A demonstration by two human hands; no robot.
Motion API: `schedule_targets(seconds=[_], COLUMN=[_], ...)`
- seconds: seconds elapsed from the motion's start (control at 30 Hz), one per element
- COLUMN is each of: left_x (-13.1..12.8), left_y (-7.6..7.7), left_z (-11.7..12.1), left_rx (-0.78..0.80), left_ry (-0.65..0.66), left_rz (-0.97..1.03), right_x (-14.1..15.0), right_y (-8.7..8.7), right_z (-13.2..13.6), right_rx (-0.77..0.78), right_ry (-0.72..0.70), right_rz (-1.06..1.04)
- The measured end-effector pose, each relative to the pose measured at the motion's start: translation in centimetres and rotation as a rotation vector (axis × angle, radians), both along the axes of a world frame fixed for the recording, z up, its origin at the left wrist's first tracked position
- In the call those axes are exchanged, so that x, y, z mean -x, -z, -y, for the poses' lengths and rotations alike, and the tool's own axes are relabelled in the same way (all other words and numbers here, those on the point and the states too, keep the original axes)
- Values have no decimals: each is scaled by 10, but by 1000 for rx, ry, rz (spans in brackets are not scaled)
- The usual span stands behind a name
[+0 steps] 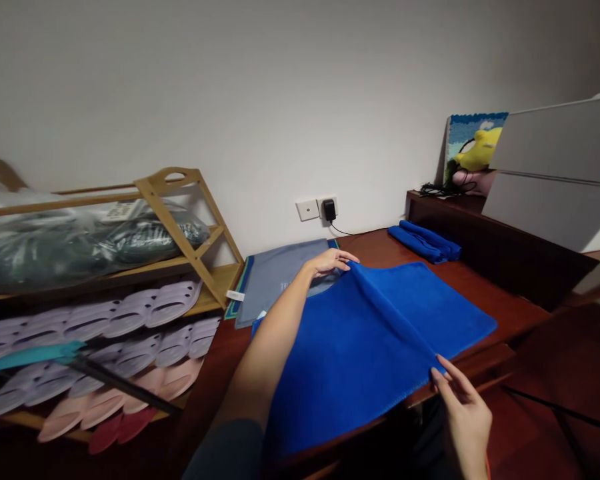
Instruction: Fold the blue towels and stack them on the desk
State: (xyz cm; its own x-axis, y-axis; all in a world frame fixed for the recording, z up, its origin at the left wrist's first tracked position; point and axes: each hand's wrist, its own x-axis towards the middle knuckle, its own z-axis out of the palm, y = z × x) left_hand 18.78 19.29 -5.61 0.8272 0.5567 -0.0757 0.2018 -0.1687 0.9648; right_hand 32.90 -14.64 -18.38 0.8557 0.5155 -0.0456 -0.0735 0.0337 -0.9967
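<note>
A blue cloth (350, 340), perhaps a towel, lies spread over a dark red wooden table. My left hand (330, 262) pinches its far edge, and my right hand (460, 393) grips the near edge at the table's front. Between the two hands the fabric is lifted into a raised ridge. To the right of that ridge the cloth lies flat in a smooth panel. Under and beyond my left forearm are grey cloths (275, 273) with a white tag at the left. A folded blue cloth (425, 241) rests at the back of the table.
At the left stands a wooden shoe rack (185, 247) with rows of slippers (135, 313) and plastic-wrapped bundles (95, 243). A black plug (329, 210) sits in the wall outlet. Grey-white boxes (555, 180) and a colourful picture (475, 147) stand at the right.
</note>
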Motion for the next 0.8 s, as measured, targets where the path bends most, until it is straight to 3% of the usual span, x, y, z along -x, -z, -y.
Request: schedule_targets(seconds=[0.27, 0.53, 0.8], left_x=[-4, -5, -1], left_y=[-11, -15, -28], left_z=[-1, -5, -5], left_rx=[-233, -362, -460], left_ry=[17, 9, 11], left_rz=[-23, -36, -13], right_x=[-37, -93, -131], right_y=[-18, -31, -79], right_z=[-9, -23, -30], right_rx=[-4, -50, 5], right_ry=[89, 46, -31], right_rz=[128, 242, 345])
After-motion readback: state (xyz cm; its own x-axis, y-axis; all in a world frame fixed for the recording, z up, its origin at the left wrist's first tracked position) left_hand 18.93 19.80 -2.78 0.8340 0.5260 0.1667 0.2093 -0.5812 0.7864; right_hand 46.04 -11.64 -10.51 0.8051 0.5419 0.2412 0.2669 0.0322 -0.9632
